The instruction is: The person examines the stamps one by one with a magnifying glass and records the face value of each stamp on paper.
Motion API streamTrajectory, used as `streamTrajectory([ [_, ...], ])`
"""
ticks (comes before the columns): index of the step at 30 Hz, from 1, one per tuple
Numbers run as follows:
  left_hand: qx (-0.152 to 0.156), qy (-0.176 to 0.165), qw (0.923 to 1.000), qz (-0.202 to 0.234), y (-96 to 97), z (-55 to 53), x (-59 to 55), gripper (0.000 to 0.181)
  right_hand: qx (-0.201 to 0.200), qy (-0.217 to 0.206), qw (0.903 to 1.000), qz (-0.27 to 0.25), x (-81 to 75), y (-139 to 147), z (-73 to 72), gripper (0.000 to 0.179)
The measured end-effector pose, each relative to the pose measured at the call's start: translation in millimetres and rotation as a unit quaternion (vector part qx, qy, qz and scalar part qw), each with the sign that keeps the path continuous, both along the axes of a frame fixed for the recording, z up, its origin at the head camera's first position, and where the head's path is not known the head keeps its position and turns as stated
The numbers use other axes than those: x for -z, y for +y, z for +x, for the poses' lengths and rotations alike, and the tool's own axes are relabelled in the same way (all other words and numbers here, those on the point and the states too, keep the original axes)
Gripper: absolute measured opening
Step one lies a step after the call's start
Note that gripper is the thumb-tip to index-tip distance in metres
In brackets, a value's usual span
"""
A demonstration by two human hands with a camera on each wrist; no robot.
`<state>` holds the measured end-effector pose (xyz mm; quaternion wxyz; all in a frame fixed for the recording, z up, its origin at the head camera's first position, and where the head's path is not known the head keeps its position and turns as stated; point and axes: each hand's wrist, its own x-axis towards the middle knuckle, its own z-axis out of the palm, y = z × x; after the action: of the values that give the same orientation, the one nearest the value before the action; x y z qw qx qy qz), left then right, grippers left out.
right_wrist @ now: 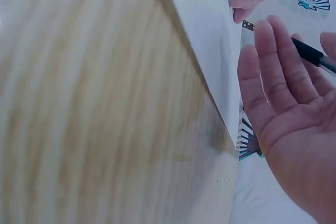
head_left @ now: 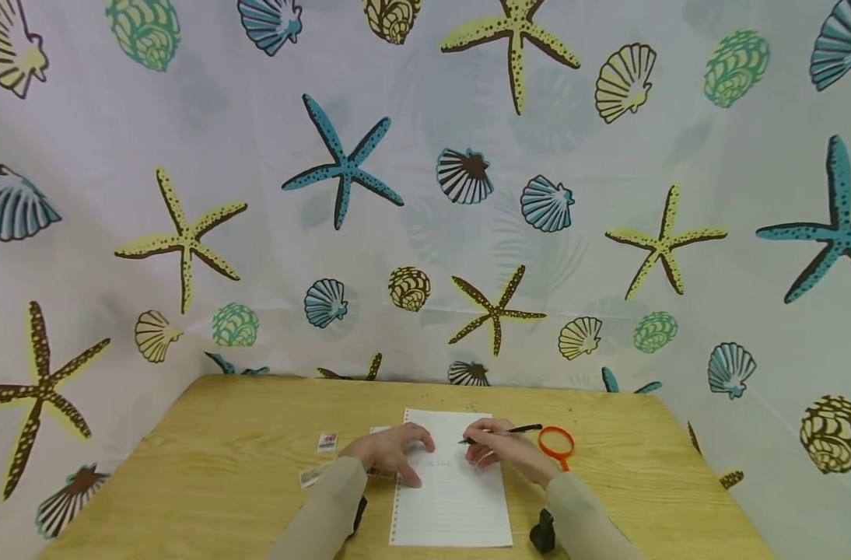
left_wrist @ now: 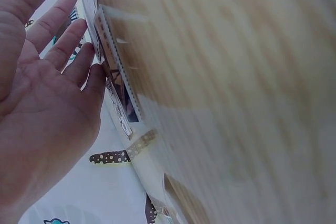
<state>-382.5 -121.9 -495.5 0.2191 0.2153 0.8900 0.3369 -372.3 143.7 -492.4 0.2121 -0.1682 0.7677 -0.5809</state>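
A sheet of lined paper (head_left: pixel 453 513) with holes along its left edge lies on the table, a short line of faint handwriting (head_left: pixel 437 463) on it. My right hand (head_left: pixel 495 445) pinches a black pen (head_left: pixel 525 428) over the upper part of the sheet, tip pointing left. The pen (right_wrist: pixel 307 52) also shows in the right wrist view between thumb and fingers. Across the paper's left edge rests my left hand (head_left: pixel 389 451), fingers spread and relaxed, holding nothing. Beneath and beside it are stamp-like pieces, partly covered; one perforated piece (left_wrist: pixel 119 72) appears in the left wrist view.
Right of the right hand lies a magnifying glass with a red frame and handle (head_left: pixel 564 464). A small stamp (head_left: pixel 327 442) and another paper piece (head_left: pixel 312 475) lie left of the left hand. Behind the wooden table (head_left: pixel 243 435) hangs a cloth (head_left: pixel 411 342) printed with shells and starfish.
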Motion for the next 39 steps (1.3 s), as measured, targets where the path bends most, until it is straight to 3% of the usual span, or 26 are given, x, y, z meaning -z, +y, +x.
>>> streamTrajectory([
  [7,-0.007,0.001,1.0,0.003,0.7,1.4,0.1,0.044,0.03,0.006,0.9994,0.019,6.7,0,-1.8,0.025],
  [13,0.004,0.0,1.0,0.003,0.7,-0.4,0.7,0.043,0.027,-0.003,0.9994,0.023,9.9,3,-1.4,0.011],
  [26,0.012,0.009,0.9999,-0.004,1.9,0.1,2.3,0.043,0.022,0.021,0.999,0.034,12.7,-3,-4.2,0.009],
  [39,0.0,0.001,1.0,-0.004,2.6,2.0,0.0,0.044,0.02,0.035,0.998,0.049,19.7,-6,-6.0,0.01],
])
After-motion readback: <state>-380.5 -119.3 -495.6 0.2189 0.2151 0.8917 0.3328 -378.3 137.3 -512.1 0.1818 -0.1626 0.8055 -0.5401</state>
